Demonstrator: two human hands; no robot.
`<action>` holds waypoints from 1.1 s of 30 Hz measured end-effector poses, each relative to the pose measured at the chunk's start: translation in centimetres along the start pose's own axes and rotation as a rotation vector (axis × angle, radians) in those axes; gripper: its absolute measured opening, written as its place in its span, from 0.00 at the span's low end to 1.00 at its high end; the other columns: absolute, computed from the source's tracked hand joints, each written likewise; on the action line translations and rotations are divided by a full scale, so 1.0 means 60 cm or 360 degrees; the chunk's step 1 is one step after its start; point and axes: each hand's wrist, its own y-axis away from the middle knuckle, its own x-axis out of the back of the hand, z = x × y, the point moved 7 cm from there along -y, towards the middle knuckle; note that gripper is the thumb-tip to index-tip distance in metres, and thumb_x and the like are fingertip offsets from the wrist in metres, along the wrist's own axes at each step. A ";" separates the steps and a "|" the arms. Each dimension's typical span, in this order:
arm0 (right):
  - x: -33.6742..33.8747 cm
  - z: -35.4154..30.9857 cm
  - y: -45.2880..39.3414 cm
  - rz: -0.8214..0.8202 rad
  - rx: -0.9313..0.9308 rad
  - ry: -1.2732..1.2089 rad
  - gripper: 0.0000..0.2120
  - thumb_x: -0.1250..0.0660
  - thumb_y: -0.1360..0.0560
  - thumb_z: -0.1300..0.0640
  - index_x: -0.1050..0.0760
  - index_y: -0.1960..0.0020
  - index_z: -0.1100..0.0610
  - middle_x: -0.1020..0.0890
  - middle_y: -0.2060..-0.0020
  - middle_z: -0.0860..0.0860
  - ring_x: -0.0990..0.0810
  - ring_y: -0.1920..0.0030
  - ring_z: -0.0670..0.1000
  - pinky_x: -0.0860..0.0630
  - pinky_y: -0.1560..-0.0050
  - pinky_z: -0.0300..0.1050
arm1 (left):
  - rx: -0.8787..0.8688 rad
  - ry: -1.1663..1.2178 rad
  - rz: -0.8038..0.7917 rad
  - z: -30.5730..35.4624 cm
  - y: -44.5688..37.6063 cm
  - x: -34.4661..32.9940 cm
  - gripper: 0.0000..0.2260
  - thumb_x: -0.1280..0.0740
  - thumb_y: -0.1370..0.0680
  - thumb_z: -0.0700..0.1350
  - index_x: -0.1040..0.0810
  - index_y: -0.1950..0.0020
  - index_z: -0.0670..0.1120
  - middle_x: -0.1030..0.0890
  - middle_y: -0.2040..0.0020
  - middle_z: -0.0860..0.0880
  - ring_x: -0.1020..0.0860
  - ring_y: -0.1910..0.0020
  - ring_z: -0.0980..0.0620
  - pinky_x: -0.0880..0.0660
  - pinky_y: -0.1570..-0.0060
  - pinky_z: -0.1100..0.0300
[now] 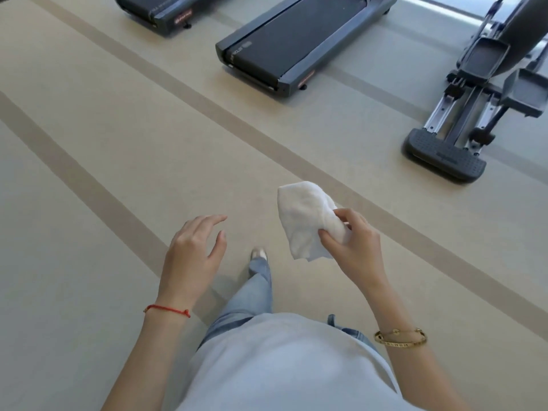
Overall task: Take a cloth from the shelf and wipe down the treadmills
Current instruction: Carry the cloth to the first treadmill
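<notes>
- Two treadmills line the top of the frame: the nearer treadmill (296, 40) sits at upper centre with its black belt end toward the camera, and a second treadmill (157, 13) is cut off at upper left.
- At lower right of centre, the right hand (353, 247) pinches a bunched white cloth (308, 218) between thumb and fingertips, so that most of the fabric stands free above the hand, probably carried loose for a quick wipe.
- At lower left of centre, the left hand (192, 247) hangs empty over the floor (89, 143), fingers relaxed and slightly spread, touching nothing; it looks free to steady or to refold the cloth.
- One shoe (258, 253) points toward the machines, which suggests a walk across the striped floor; the cloth is well apart from either treadmill, so wiping has not yet begun.
- An elliptical (474, 114) stands at upper right, beside the nearer treadmill and outside the task.
- No shelf shows; with the cloth already in hand, reaching the nearer treadmill appears to be the step underway.
</notes>
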 end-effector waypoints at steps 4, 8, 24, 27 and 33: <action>-0.037 0.004 -0.150 -0.0001 -0.0025 0.0006 0.14 0.26 0.29 0.56 0.23 0.45 0.53 0.19 0.52 0.45 0.24 0.54 0.41 0.31 0.57 0.26 | -0.0004 -0.0004 -0.0014 -0.026 -0.159 -0.035 0.12 0.32 0.21 0.38 0.20 0.38 0.43 0.18 0.44 0.47 0.21 0.42 0.47 0.25 0.40 0.50; -0.067 -0.017 -0.323 -0.0016 -0.0027 0.0009 0.15 0.26 0.29 0.56 0.23 0.44 0.53 0.19 0.51 0.45 0.24 0.54 0.39 0.32 0.57 0.25 | -0.0016 0.0001 0.0005 -0.048 -0.342 -0.047 0.11 0.32 0.21 0.39 0.20 0.38 0.43 0.18 0.43 0.47 0.22 0.42 0.47 0.26 0.39 0.52; -0.072 -0.023 -0.868 0.0253 -0.0220 -0.0035 0.15 0.26 0.29 0.58 0.22 0.43 0.55 0.19 0.52 0.46 0.25 0.55 0.41 0.34 0.56 0.23 | -0.0294 -0.0036 -0.0198 -0.028 -0.957 -0.158 0.11 0.33 0.21 0.39 0.20 0.38 0.44 0.18 0.44 0.48 0.22 0.43 0.48 0.27 0.40 0.55; -0.062 0.003 -0.972 0.0250 -0.0235 -0.0047 0.15 0.26 0.29 0.58 0.22 0.43 0.55 0.19 0.52 0.45 0.26 0.55 0.40 0.33 0.55 0.23 | -0.0285 -0.0030 -0.0203 -0.015 -1.060 -0.199 0.12 0.33 0.21 0.39 0.20 0.38 0.44 0.18 0.44 0.48 0.22 0.43 0.48 0.26 0.40 0.53; 0.001 0.036 -1.218 0.0288 -0.0220 -0.0007 0.15 0.26 0.29 0.57 0.22 0.43 0.54 0.19 0.52 0.46 0.26 0.55 0.41 0.33 0.56 0.24 | -0.0270 0.0026 -0.0167 0.063 -1.291 -0.270 0.11 0.33 0.21 0.39 0.20 0.38 0.44 0.18 0.43 0.48 0.22 0.42 0.48 0.27 0.40 0.54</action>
